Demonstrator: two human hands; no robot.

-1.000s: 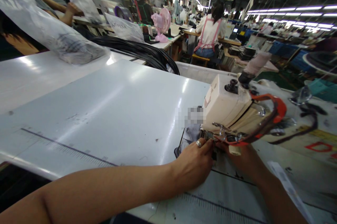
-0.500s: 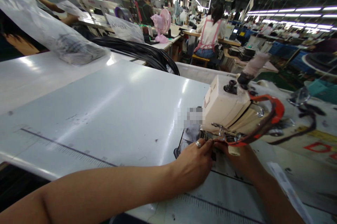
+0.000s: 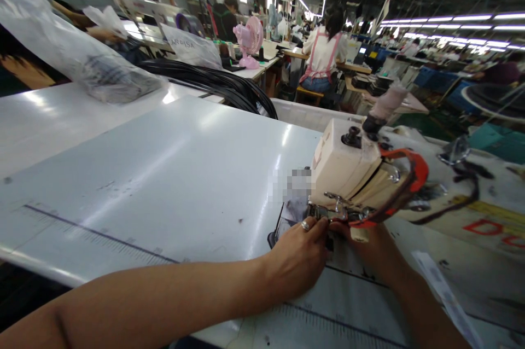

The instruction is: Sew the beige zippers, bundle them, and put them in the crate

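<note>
A white sewing machine (image 3: 344, 163) stands at the right of the table, with an orange-and-black band (image 3: 414, 174) curving over its head. Close under that head, by the needle area, my left hand (image 3: 297, 259) has its fingers bent and pressed together; a ring shows on one finger. My right hand (image 3: 365, 245) meets it from the right, partly hidden behind the machine head and the band. Both sets of fingertips come together at one spot. Whatever they pinch is too small and too covered to name. A small dark piece shows just below the left fingertips.
The pale table (image 3: 172, 174) carries printed ruler marks. On its far left lies a clear plastic bag (image 3: 118, 78) with something checked inside. Black cords (image 3: 213, 83) are bundled behind, near a pink fan (image 3: 248, 40). A co-worker (image 3: 322, 56) sits beyond; another person's hand is at upper left.
The view has shifted slightly, so the machine and both hands appear a little further left. Both hands keep their place under the machine head. The co-worker at upper left has moved some white material.
</note>
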